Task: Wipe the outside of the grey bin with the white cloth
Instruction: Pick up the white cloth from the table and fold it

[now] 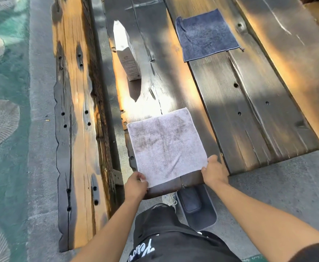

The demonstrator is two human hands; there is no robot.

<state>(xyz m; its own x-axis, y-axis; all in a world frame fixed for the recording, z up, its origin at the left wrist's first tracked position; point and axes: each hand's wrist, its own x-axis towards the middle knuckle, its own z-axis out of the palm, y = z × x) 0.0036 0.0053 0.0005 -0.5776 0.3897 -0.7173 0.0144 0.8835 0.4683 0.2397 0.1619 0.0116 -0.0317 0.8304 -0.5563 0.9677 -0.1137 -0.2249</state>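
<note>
The white cloth (165,146) lies spread flat on the near end of a dark wooden table plank. My left hand (136,183) pinches its near left corner. My right hand (214,172) pinches its near right corner. The cloth looks a little soiled, with grey smudges. The grey bin (202,210) stands on the ground below the table's near edge, between my arms; I look down into it and the table hides its far part.
A white carton (126,53) stands upright farther along the same plank of the wooden table (249,110). A dark blue cloth (206,35) lies flat at the back right. A wooden bench (75,129) runs along the left. My leg in black trousers (166,233) is below.
</note>
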